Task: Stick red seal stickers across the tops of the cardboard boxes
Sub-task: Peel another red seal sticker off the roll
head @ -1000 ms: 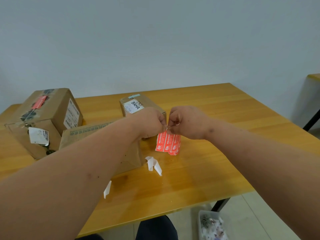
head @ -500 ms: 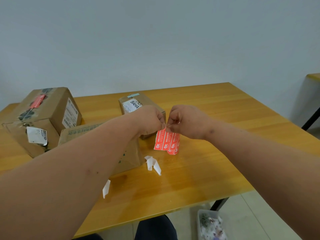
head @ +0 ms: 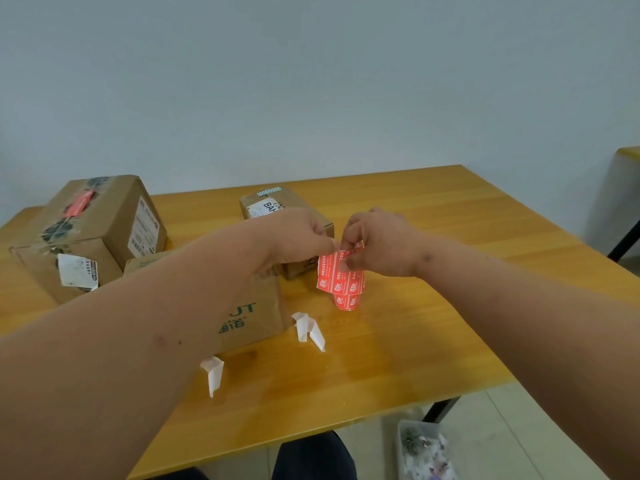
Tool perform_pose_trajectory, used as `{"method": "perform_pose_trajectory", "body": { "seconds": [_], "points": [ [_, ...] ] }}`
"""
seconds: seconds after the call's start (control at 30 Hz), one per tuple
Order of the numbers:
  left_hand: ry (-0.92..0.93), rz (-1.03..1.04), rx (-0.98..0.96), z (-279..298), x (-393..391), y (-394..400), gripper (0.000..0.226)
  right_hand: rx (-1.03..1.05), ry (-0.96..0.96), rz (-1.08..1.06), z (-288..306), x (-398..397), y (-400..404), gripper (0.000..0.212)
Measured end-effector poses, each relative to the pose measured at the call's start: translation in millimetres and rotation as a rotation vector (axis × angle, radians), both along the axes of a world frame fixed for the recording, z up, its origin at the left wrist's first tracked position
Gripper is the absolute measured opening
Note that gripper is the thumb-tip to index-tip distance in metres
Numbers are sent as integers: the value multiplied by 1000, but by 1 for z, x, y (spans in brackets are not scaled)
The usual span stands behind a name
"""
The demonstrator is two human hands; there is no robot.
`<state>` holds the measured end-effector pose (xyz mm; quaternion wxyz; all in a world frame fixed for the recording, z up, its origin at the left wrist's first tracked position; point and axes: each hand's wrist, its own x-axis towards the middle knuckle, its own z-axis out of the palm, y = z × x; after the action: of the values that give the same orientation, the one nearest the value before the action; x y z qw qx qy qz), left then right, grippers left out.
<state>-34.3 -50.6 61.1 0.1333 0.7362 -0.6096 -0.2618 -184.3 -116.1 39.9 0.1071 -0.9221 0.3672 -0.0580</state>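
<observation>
Both hands hold a red sheet of seal stickers (head: 341,284) above the wooden table (head: 433,306). My left hand (head: 301,237) pinches the sheet's top left corner. My right hand (head: 381,244) pinches a single red sticker (head: 355,250) that is lifting off the sheet's top edge. Three cardboard boxes stand on the table: a large one at the left (head: 93,233) with a red sticker on its top, a middle one (head: 249,317) partly hidden by my left forearm, and a small one (head: 273,206) behind my left hand.
Curled white backing strips lie on the table (head: 308,329) and near its front edge (head: 213,372). A clear plastic bin of scraps (head: 424,448) sits on the floor at the lower right. A second table's corner (head: 628,152) shows at the far right.
My hands have drawn slightly apart, and the red sticker's end has peeled up from the top of the sheet. The boxes have not moved.
</observation>
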Motion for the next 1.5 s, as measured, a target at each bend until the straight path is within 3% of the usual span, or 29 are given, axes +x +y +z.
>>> {"method": "perform_pose_trajectory", "body": {
  "seconds": [0.1, 0.3, 0.67, 0.9, 1.2, 1.27, 1.37, 1.5],
  "points": [
    [-43, -19, 30, -2, -2, 0, 10, -1, -8, 15, 0, 1, 1, 11],
    [-79, 4, -3, -3, -6, -2, 11, 60, 24, 7, 3, 7, 1, 13],
    [-34, 10, 3, -3, -6, -1, 11, -43, 71, 30, 5, 8, 2, 29],
    [-6, 38, 11, -2, -4, -1, 10, -25, 22, 31, 4, 5, 3, 16],
    [70, -12, 18, 1, 1, 0, 17, -62, 57, -5, 0, 7, -4, 15],
    [56, -25, 28, 0, 1, 0, 22, -62, 43, 3, 0, 6, -3, 13],
    [-32, -29, 20, -1, -3, -2, 3, -78, 35, 11, 0, 6, -3, 11],
    [-64, -29, 21, -3, -5, -7, 18, -55, 69, -8, 0, 6, -3, 12]
  ]
}}
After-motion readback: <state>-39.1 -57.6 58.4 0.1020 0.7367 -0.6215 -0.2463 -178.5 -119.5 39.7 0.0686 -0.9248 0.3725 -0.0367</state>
